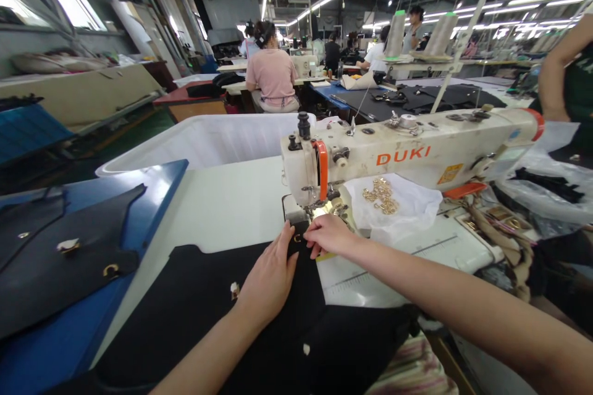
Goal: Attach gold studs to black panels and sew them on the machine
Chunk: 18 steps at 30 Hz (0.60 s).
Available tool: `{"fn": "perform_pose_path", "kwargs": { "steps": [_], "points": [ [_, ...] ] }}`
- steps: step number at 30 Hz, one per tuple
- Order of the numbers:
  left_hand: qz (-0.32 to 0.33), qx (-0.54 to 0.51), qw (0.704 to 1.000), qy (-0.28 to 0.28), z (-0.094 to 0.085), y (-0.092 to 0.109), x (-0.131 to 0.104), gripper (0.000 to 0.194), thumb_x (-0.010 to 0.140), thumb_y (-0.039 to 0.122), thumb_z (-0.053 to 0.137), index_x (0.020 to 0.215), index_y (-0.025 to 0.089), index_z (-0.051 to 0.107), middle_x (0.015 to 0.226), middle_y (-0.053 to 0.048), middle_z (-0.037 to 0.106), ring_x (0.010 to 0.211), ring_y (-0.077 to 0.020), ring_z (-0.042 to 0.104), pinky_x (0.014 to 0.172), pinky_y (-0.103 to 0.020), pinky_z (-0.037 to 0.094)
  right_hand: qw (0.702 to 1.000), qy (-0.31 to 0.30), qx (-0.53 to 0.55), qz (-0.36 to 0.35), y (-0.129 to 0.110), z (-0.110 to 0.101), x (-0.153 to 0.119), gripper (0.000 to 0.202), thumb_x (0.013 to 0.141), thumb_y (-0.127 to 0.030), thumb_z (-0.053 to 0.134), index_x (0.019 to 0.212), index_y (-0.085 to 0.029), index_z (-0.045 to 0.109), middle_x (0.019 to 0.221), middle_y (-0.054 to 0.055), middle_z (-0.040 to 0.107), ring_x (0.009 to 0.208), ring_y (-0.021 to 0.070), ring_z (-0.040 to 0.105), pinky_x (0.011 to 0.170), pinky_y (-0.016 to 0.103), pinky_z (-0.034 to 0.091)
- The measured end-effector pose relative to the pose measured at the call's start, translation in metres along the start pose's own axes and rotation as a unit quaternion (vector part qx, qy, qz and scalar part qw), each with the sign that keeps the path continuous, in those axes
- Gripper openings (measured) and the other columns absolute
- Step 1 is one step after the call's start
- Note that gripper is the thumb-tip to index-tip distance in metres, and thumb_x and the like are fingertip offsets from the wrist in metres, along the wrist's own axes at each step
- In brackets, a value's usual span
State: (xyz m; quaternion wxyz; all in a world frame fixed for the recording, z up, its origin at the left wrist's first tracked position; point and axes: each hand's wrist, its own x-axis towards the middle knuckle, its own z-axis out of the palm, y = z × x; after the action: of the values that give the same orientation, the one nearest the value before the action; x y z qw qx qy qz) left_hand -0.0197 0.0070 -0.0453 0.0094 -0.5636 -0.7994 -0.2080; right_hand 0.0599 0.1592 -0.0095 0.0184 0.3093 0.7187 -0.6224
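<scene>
A black leather-like panel [194, 296] lies across the sewing machine bed and hangs over its front edge. My left hand [269, 278] rests flat on it, fingers stretched toward the needle area and thumb apart. Just beyond those fingertips is a small gold ring [297, 238] on a narrow black part of the panel. My right hand [328, 236] is closed beside the ring, its fingers pinched together under the machine head; what they grip is hidden. The white sewing machine [361, 154] stands right behind both hands. A gold fitting with a white covering [235, 290] sits on the panel by my left wrist.
Gold rings [380, 195] lie heaped on a white sheet [417, 203] right of the needle. Similar black panels [83, 253] lie on a blue board [162, 197] at left. Behind stands a white bin [208, 142]. A person's arm [563, 68] shows at far right; others sit farther back.
</scene>
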Motion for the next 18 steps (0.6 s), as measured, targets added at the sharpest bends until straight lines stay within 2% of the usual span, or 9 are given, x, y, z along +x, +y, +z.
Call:
{"fn": "perform_pose_path", "kwargs": {
  "steps": [3,6,10,14,18],
  "points": [
    [0.010,0.016,1.000,0.002,-0.001,-0.001,0.002,0.050,0.093,0.023,0.036,0.140,0.014,0.019,0.135,-0.017,0.046,0.123,-0.0226,0.047,0.101,-0.042,0.044,1.000,0.006,-0.024,0.011,-0.002,0.000,0.000,0.017,0.075,-0.008,0.052,0.059,-0.013,0.053,0.053,-0.002,0.059,0.036,0.0080,0.056,0.031,0.014,0.039],
    [0.041,0.044,0.998,0.020,-0.003,-0.001,0.008,0.043,0.091,0.021,0.038,0.133,0.008,0.032,0.128,-0.018,0.052,0.116,-0.0237,0.053,0.096,-0.040,0.047,0.999,0.009,-0.043,0.021,-0.004,0.000,0.002,0.018,0.073,-0.006,0.050,0.056,-0.013,0.052,0.053,-0.001,0.059,0.035,0.0084,0.056,0.030,0.013,0.038],
    [0.123,0.052,0.989,0.068,-0.009,0.001,0.024,0.022,0.091,0.018,0.038,0.104,0.012,0.056,0.103,-0.012,0.064,0.096,-0.0214,0.061,0.087,-0.037,0.052,0.998,0.007,-0.056,0.029,-0.006,0.002,0.005,0.018,0.073,-0.007,0.047,0.056,-0.012,0.052,0.055,0.002,0.061,0.036,0.0091,0.056,0.030,0.015,0.040],
    [0.175,0.013,0.979,0.105,-0.008,0.001,0.034,0.022,0.092,0.017,0.039,0.082,0.015,0.058,0.083,-0.006,0.063,0.079,-0.0177,0.060,0.075,-0.032,0.054,0.997,0.011,-0.071,0.037,-0.008,0.001,0.004,0.020,0.073,-0.008,0.046,0.055,-0.012,0.052,0.055,0.004,0.062,0.036,0.0091,0.055,0.032,0.015,0.040],
    [0.191,0.000,0.972,0.138,-0.004,-0.002,0.036,0.019,0.091,0.015,0.042,0.083,0.014,0.058,0.081,-0.006,0.062,0.077,-0.0168,0.059,0.074,-0.031,0.053,0.996,0.001,-0.080,0.046,-0.011,-0.001,0.003,0.022,0.075,-0.009,0.044,0.055,-0.012,0.053,0.058,0.006,0.065,0.036,0.0085,0.055,0.033,0.015,0.040]
  ]
}}
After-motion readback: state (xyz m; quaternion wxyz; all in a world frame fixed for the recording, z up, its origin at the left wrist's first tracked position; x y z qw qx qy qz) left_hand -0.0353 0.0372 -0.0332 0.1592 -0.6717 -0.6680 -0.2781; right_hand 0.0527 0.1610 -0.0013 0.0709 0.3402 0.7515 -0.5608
